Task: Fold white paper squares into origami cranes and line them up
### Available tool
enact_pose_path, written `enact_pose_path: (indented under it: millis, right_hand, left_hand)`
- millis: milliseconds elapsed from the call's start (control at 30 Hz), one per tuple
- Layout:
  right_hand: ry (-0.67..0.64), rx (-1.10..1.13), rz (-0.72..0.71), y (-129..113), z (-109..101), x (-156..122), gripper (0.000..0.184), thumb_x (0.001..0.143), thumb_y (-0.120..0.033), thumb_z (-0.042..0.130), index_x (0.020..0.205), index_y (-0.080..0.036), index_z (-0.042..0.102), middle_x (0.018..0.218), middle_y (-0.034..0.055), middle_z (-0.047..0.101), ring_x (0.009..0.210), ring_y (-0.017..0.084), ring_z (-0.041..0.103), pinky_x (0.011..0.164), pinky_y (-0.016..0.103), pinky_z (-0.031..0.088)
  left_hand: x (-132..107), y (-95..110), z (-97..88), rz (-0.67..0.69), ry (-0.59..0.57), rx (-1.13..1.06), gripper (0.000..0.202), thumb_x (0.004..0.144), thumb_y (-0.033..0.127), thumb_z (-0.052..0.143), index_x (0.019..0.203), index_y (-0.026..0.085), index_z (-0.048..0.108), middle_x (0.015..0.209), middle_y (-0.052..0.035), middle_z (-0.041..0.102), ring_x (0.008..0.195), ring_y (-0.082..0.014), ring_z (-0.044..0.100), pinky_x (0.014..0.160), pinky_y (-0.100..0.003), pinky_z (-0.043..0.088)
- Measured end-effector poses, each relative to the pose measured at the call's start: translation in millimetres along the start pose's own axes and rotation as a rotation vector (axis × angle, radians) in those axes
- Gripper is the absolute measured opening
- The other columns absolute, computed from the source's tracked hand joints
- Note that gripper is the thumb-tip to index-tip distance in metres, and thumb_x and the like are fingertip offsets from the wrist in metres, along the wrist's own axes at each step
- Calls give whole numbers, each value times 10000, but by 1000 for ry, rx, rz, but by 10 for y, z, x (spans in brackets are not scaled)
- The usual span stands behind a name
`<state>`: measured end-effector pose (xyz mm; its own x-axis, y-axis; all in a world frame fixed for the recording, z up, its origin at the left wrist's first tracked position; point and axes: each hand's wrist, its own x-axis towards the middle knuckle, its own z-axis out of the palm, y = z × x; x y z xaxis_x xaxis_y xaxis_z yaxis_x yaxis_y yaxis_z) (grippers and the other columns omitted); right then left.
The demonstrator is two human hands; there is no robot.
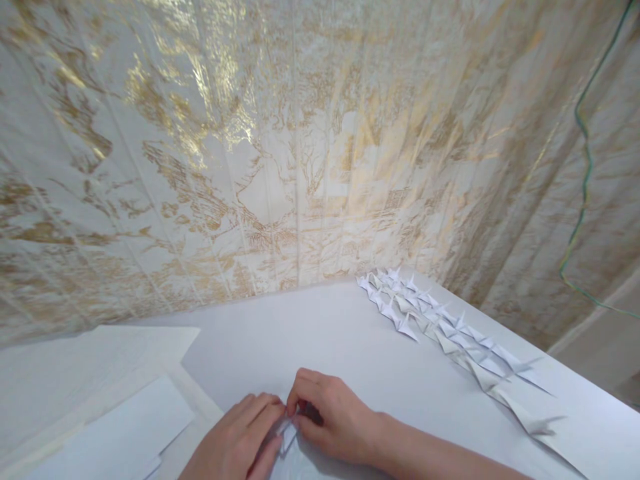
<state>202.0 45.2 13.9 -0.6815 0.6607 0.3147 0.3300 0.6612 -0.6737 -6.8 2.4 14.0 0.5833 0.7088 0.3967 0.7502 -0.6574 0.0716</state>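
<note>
A small piece of folded white paper [289, 435] is between my two hands at the front of the white table [250, 347]. My right hand [333, 413] pinches its upper end between thumb and bent index finger. Closed around its left side is my left hand [237, 433], the thumb low against the paper and the fingers curled over the top. Part of the paper is hidden behind the fingers, so its full shape cannot be made out.
Several folded white paper cranes [440, 327] stand in rows along the table's right side. Sheets of white paper [115, 427] lie stacked and overlapping at the left. A white and gold patterned wall covering [280, 167] rises behind the table, and a green cord [585, 167] hangs at the right.
</note>
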Motion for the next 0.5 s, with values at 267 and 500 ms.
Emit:
enact_pose_path:
  millis: [267, 500]
  right_hand:
    - [85, -60, 172, 18, 19, 13, 362, 630, 22, 491, 914, -192, 554, 813, -5, 569, 771, 159, 508, 725, 249, 395]
    - [76, -4, 177, -7, 9, 26, 339, 640, 27, 491, 879, -199, 573, 815, -10, 607, 780, 158, 529, 752, 256, 397]
  left_hand:
    - [76, 134, 80, -316, -129, -339, 269, 988, 287, 408, 1031, 241, 670, 994, -24, 659, 918, -169, 666, 850, -291, 516]
    - [177, 160, -81, -486, -156, -536, 374, 991, 321, 349, 781, 217, 641, 880, -16, 643, 783, -153, 654, 742, -238, 483]
